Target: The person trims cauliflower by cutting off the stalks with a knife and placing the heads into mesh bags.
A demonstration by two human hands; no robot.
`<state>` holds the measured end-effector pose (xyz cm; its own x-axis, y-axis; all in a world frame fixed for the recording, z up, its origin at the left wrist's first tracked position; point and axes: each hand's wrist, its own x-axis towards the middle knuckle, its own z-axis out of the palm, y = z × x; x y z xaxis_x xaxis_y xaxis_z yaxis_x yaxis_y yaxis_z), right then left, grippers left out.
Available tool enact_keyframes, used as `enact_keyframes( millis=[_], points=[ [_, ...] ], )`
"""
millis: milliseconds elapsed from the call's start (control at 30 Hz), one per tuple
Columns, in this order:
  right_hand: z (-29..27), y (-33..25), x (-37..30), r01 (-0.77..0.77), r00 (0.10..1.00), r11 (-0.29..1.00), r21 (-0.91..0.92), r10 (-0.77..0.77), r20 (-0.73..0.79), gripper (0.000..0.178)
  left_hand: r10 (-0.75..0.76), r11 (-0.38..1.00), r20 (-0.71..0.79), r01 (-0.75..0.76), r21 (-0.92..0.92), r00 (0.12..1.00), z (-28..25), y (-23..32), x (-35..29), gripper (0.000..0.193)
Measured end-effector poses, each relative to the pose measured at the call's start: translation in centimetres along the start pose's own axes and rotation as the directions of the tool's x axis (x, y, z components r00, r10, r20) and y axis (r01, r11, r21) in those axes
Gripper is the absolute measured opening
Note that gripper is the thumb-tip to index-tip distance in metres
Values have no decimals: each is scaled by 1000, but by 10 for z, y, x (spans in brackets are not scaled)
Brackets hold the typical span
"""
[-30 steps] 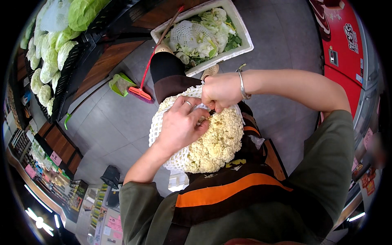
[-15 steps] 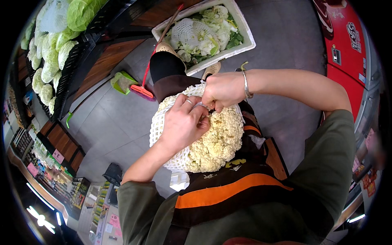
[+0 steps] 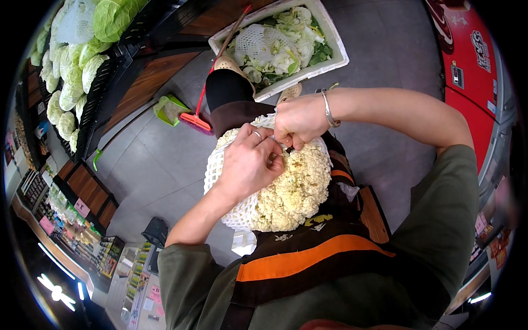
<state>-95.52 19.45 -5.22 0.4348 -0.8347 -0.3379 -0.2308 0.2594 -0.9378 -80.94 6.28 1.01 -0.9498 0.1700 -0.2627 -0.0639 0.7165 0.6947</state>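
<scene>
A large cream cauliflower (image 3: 295, 190) rests on my lap. White foam netting (image 3: 213, 168) wraps its left side and shows again at its top edge. My left hand (image 3: 250, 165), a ring on one finger, lies across the head with thumb and fingertips pinched together over its upper middle. Right beside it, my right hand (image 3: 300, 122) is closed in a fist-like grip, knuckles up, at the top of the cauliflower. Under its fingers a small dark spot shows among the florets. What either hand pinches is hidden by the fingers.
Beyond my knees stands a white foam box (image 3: 345, 55) of leaves, trimmings and netting. A red broom (image 3: 195, 122) and green dustpan (image 3: 169, 110) are at the left, near a rack of cabbages (image 3: 71, 82). A red freezer (image 3: 467, 93) stands at the right.
Both hands stay at the top of the cauliflower, with only slight finger movement. The whole view has shifted a little, so the surroundings sit slightly further right.
</scene>
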Motion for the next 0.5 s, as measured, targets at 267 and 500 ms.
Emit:
enact_keyframes(
  millis=[267,500],
  points=[
    [1,-16,-22,34,981,981,-193,-70,-183,15,-20,983,-93,3,-182,995,-8,-4,-5,13],
    [18,-21,-54,43,851,962,-269,-176,-495,18,-106,839,-159,2,-544,981,-7,-18,-10,14]
  ],
)
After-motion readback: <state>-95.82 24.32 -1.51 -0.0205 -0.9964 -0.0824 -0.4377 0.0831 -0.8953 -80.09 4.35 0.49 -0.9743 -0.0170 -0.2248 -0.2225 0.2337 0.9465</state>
